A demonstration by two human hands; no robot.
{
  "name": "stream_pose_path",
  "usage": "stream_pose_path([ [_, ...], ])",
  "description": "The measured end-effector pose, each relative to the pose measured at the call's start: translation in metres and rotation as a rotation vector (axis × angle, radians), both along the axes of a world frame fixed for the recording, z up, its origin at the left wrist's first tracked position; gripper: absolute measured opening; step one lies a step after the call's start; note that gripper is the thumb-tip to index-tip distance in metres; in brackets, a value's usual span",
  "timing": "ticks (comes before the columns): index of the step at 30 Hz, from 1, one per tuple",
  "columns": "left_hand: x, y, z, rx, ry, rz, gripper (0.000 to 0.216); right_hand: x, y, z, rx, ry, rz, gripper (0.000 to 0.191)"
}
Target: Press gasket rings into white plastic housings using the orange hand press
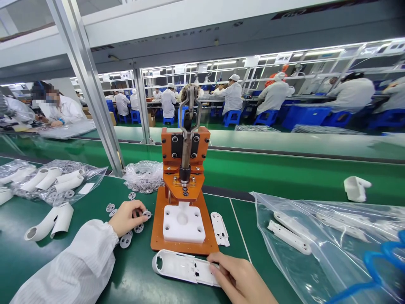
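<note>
My left hand (129,216) pinches a small grey round disc with holes (147,215) between thumb and fingers, just left of the press. Several similar discs (125,240) lie on the green table around that hand. My right hand (238,274) grips the right end of a long white plastic housing (185,267), which lies open side up in front of the press. Between and beyond my hands stands an orange toggle press (183,185) with a white block fixture (184,223) on its base. A second, slimmer white plastic piece (220,229) rests beside the base on the right.
Bags of white curved parts (50,179) and of grey discs (144,175) sit at left and behind. A clear bag of long white parts (291,236) and a blue coiled hose (373,270) occupy the right. A metal post (88,84) rises at left; co-workers sit beyond the green conveyor (284,164).
</note>
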State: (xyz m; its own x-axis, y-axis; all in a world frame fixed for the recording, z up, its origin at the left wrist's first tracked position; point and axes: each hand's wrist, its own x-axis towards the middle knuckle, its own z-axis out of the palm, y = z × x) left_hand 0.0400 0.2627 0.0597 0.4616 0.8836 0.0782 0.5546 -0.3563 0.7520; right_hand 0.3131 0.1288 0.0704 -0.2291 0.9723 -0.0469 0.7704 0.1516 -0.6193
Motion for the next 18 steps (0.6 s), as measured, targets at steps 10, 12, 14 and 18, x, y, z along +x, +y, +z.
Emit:
stream_pose_path([
  [10,0.052,-0.063,0.023,-0.042,-0.607,-0.352,0.005,-0.017,-0.006,0.004,0.012,0.475,-0.11,0.034],
  [12,0.064,-0.077,0.025,-0.112,-0.651,-0.398,0.009,-0.019,-0.008,0.003,-0.062,0.59,-0.109,0.033],
  [14,0.073,-0.086,0.027,-0.151,-0.641,-0.424,0.016,-0.021,-0.011,0.001,-0.149,0.708,-0.097,0.034],
  [18,0.079,-0.093,0.03,-0.142,-0.57,-0.411,0.023,-0.025,-0.019,-0.002,-0.343,0.958,-0.067,0.037],
])
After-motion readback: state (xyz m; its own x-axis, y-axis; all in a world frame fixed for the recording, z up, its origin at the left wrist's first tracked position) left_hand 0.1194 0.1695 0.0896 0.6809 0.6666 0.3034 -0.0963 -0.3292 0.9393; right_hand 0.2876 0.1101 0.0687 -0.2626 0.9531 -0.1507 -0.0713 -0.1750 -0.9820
